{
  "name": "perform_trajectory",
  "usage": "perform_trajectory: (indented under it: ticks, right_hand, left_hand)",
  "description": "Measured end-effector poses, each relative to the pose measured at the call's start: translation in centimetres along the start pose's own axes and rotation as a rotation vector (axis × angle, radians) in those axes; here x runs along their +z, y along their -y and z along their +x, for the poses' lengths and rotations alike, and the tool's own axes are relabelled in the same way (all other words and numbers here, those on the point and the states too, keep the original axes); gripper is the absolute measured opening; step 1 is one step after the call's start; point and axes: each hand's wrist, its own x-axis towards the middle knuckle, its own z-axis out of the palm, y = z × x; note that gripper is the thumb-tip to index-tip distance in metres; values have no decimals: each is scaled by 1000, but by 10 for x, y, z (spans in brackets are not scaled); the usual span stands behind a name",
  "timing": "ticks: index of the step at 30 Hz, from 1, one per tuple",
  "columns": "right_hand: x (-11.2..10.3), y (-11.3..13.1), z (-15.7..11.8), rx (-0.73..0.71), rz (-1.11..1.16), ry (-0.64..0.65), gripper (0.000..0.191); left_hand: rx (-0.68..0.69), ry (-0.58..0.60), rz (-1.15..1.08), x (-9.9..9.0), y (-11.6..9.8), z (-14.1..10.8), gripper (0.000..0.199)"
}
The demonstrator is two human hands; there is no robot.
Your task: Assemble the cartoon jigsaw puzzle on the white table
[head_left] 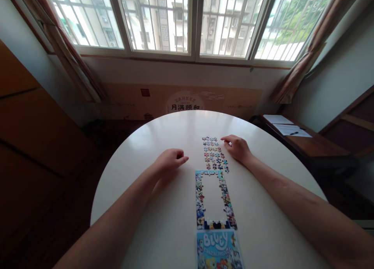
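Several loose puzzle pieces (212, 149) lie in rows on the white table (163, 132). Below them sits a joined rectangular puzzle border (199, 200), with bare table inside it. A blue picture sheet reading "BLUEY" (217, 249) lies against the border's near edge. My left hand (172, 158) rests left of the loose pieces, apart from them, its fingers curled in and nothing seen in them. To the right of the top rows is my right hand (237, 146), its index finger stretched toward the pieces and the other fingers curled; nothing shows in it.
Behind the round table, a tan printed panel (125, 93) stands against the wall below barred windows. A brown side table (327, 144) at the right holds papers (292, 130) and a dark pen-like item. Curtains hang on both sides. Brown cabinets stand at the left.
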Motion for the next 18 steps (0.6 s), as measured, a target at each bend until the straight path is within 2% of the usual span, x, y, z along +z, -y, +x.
perform_trajectory:
  ticks: [12, 15, 18]
  right_hand:
    - [-6, 12, -4, -16, -91, -14, 30]
    - [-12, 25, 3, -41, -79, 25, 27]
    - [-17, 44, 14, -110, -55, 125, 22]
  left_hand:
    - [-11, -2, -5, -1, -1, -1, 36]
    - [-10, 2, -11, 0, -1, -1, 37]
    - [-2, 4, -18, 0, 0, -1, 37]
